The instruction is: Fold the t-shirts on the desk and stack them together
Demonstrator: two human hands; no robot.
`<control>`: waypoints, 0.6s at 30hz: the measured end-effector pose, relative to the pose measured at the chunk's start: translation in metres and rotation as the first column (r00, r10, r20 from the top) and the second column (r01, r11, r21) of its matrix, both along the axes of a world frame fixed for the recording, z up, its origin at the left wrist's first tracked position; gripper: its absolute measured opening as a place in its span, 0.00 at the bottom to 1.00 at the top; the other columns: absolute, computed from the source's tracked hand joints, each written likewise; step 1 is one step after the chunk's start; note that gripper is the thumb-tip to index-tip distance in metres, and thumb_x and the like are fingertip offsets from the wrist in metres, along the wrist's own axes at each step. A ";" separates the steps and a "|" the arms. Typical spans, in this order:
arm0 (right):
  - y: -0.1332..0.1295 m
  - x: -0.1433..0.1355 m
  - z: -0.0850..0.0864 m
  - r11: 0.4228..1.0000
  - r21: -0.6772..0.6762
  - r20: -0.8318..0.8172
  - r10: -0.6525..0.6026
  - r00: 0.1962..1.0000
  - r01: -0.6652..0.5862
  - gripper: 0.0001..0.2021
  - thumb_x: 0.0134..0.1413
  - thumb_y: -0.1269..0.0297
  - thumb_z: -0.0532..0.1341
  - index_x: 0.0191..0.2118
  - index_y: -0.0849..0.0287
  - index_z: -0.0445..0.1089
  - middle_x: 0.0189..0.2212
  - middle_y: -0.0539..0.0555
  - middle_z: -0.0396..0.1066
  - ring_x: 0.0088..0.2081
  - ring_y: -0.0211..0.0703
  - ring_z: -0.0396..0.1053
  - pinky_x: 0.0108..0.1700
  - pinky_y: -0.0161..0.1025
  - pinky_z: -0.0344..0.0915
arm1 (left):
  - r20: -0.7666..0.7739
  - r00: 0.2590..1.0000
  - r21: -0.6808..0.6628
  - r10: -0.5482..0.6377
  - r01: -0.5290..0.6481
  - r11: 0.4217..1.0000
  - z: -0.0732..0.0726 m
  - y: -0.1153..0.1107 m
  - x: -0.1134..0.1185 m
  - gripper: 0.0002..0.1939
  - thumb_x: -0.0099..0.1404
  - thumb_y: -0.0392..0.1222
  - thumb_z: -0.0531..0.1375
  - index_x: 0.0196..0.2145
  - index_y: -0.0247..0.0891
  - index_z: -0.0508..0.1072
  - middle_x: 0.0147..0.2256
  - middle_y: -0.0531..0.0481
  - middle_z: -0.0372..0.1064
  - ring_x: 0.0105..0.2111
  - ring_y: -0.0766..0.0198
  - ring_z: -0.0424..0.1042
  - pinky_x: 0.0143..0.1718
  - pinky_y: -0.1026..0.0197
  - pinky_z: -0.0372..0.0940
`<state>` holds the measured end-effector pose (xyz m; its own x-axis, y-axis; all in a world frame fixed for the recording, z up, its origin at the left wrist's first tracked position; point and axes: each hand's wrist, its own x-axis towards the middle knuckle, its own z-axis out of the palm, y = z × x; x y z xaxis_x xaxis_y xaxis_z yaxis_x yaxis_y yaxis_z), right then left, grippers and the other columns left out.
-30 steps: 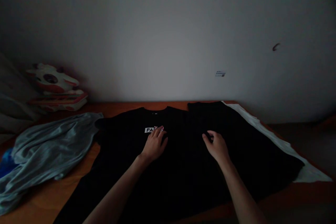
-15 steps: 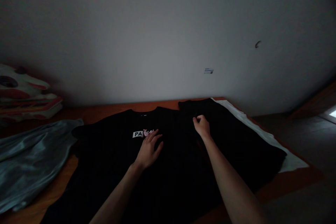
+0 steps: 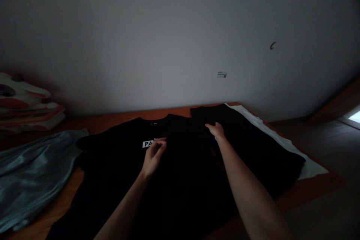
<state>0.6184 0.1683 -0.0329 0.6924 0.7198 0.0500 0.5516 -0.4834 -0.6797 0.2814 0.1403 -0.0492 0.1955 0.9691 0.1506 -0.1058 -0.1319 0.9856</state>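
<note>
A black T-shirt (image 3: 180, 180) is spread face up, its neckline toward the wall and a white "PA" print (image 3: 147, 144) on its chest. Over that print is my left hand (image 3: 153, 155), thumb and fingertips drawn together in a pinch; dark cloth hides whether any fabric is caught. My right hand (image 3: 216, 131) is at the shirt's right sleeve, fingers curled and closed on the dark fabric as far as I can tell. Just beyond that hand lies another black garment (image 3: 258, 153), flat on a white cloth (image 3: 311, 168).
All the clothes lie on a reddish-brown wooden surface (image 3: 118, 115) against a plain wall (image 3: 140, 45). A grey-green garment (image 3: 33, 172) lies at the left, with a red and white plush-like object (image 3: 33, 116) behind it. The wall bears a small label (image 3: 222, 74) and a hook (image 3: 272, 45).
My left hand has gone from spread fingers on the shirt to a pinch, shifting slightly left. My right hand stays near the sleeve, its fingers slightly rearranged.
</note>
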 end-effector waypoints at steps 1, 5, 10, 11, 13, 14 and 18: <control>0.002 -0.003 0.003 1.000 0.016 -0.010 -0.002 1.000 0.002 0.21 0.54 0.57 0.63 0.50 0.64 0.71 0.42 0.65 0.78 0.46 0.56 0.77 0.47 0.45 0.71 | 0.059 0.998 -0.043 -0.012 0.014 0.999 0.001 0.001 0.000 0.17 0.59 0.56 0.68 0.35 0.39 0.78 0.52 0.40 0.74 0.56 0.46 0.70 0.60 0.45 0.61; 0.004 -0.030 0.024 0.996 0.093 -0.023 0.011 1.000 -0.009 0.24 0.60 0.61 0.57 0.61 0.62 0.63 0.50 0.64 0.76 0.51 0.54 0.75 0.53 0.45 0.68 | 0.319 0.947 -0.236 -0.046 0.126 0.964 0.004 0.004 -0.003 0.18 0.56 0.54 0.69 0.36 0.38 0.77 0.53 0.40 0.74 0.52 0.47 0.73 0.56 0.45 0.65; -0.028 -0.067 0.048 0.795 0.224 0.180 0.535 0.825 -0.564 0.34 0.54 0.52 0.67 0.65 0.48 0.60 0.62 0.56 0.67 0.62 0.50 0.66 0.62 0.47 0.61 | 0.473 0.877 -0.336 -0.085 0.269 0.903 0.006 0.005 -0.007 0.17 0.59 0.52 0.66 0.42 0.41 0.78 0.54 0.42 0.75 0.55 0.47 0.73 0.60 0.42 0.63; -0.037 -0.070 0.047 0.757 0.196 0.240 0.580 0.779 -0.624 0.36 0.52 0.50 0.68 0.66 0.49 0.59 0.64 0.58 0.65 0.64 0.53 0.63 0.64 0.50 0.59 | 0.491 0.867 -0.352 -0.082 0.284 0.892 0.006 0.005 -0.008 0.17 0.60 0.51 0.65 0.44 0.40 0.78 0.54 0.42 0.75 0.55 0.47 0.73 0.60 0.41 0.63; -0.055 -0.072 0.039 0.808 0.082 0.293 0.541 0.789 -0.584 0.41 0.50 0.47 0.70 0.67 0.54 0.58 0.65 0.64 0.63 0.64 0.60 0.62 0.63 0.56 0.59 | 0.516 0.853 -0.379 -0.077 0.307 0.873 0.006 0.005 -0.008 0.17 0.61 0.50 0.63 0.45 0.40 0.77 0.55 0.41 0.75 0.56 0.47 0.73 0.61 0.40 0.62; -0.063 -0.072 0.031 0.850 0.012 0.295 0.500 0.814 -0.527 0.42 0.49 0.47 0.70 0.66 0.57 0.59 0.63 0.67 0.64 0.63 0.63 0.63 0.61 0.57 0.61 | 0.522 0.849 -0.384 -0.080 0.318 0.867 0.006 0.006 -0.008 0.17 0.62 0.50 0.63 0.46 0.40 0.77 0.55 0.40 0.75 0.56 0.47 0.73 0.61 0.40 0.62; -0.076 -0.074 -0.001 0.906 -0.137 0.337 0.423 0.841 -0.400 0.36 0.50 0.50 0.70 0.61 0.64 0.65 0.52 0.69 0.71 0.55 0.65 0.70 0.53 0.56 0.68 | 0.517 0.848 -0.375 -0.116 0.346 0.860 0.003 0.006 -0.009 0.17 0.64 0.50 0.61 0.47 0.40 0.77 0.57 0.40 0.73 0.57 0.46 0.72 0.62 0.39 0.61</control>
<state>0.5440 0.0927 -0.0341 0.2763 0.9438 0.1812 0.9046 -0.1918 -0.3806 0.2724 0.1467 -0.0457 0.4408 0.8856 -0.1461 -0.5305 0.3883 0.7535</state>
